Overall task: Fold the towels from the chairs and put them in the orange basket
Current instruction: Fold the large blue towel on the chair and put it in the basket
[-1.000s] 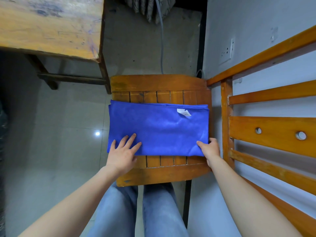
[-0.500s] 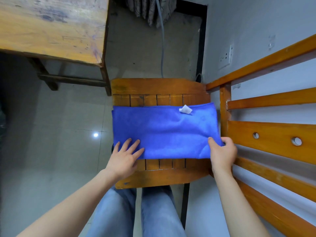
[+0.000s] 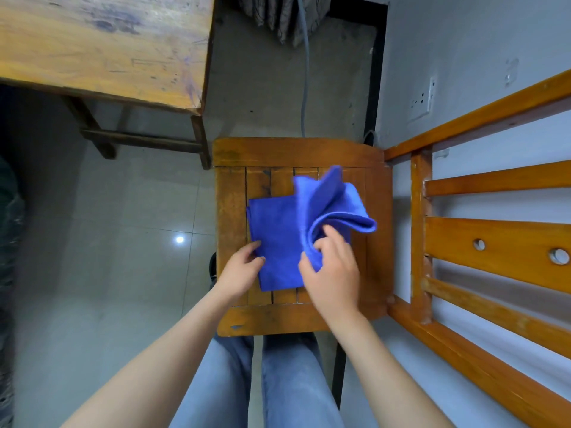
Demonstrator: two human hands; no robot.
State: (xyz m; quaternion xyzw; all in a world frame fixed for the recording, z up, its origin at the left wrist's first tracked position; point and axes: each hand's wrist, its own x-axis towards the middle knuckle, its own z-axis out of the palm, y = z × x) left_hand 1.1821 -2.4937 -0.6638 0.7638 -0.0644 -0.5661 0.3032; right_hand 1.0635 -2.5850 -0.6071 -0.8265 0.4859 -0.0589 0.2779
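wooden table at upper left, well apart from the work. slatted wooden frame along the right side, just beside the chair. wooden chair at centre, with bare seat slats showing around the cloth. blue towel on the chair seat, left half flat on the slats, right half raised and arched leftward over it in a loose loop; judged mid-fold, crease not yet pressed down. judged light, soft and limp, with no stiffness of its own: apt to sag, to slide layer on layer, and to fall open wherever unsupported; not fragile, and by the look of the nap not slippery. best taken at edges and corners, all layers together, with the other palm pinning the flat part. right hand over the near right part of the towel, thumb and fingers closed in a pinch on the raised fold, cloth curling up and over the fingertips. left hand at the near left corner, fingers bent, tips touching the towel edge; pinching or merely pinning, not to be told. orange basket not in view.
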